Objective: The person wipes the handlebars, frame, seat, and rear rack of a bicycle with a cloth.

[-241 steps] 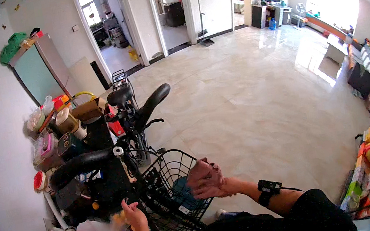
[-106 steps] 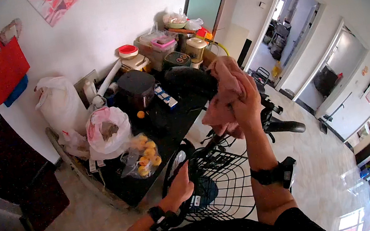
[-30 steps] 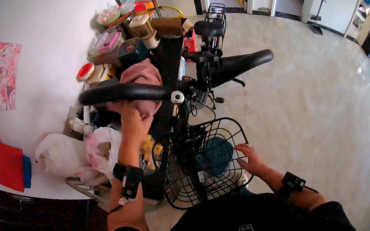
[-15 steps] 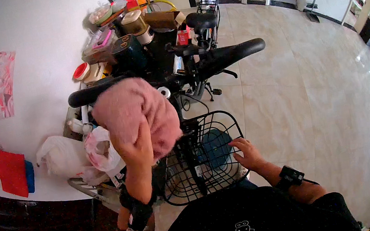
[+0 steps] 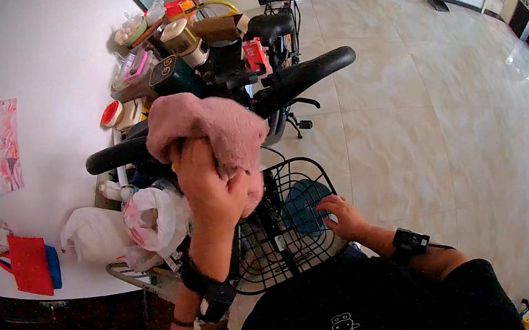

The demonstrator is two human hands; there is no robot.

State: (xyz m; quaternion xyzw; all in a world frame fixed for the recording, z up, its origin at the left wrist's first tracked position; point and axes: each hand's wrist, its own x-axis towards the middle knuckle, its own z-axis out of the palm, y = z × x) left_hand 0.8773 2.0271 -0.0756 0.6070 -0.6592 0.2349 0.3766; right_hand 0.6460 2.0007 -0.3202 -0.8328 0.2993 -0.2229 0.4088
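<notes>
A bunched pink cloth is gripped in my left hand, raised over the bicycle's handlebar and hiding its middle. My left fingers are wrapped into the fabric, their tips hidden. Below lies the black wire basket at the bicycle's front. Beside the basket's right rim, my right hand has its fingers apart and slightly bent, holding nothing. Whether its fingertips touch the wire, I cannot tell. Through the mesh shows a blue-green round thing; I cannot tell whether it is inside the basket or beneath it.
White plastic bags crowd the left side. Farther back, a dark appliance, a lidded canister and a cardboard box stand beside the bicycle saddle. A red bag hangs on the wall. Pale floor tiles stretch right.
My left hand has turned the pink cloth and moved it to the right relative to the bicycle. My right hand remains beside the basket rim. The whole view has shifted slightly.
</notes>
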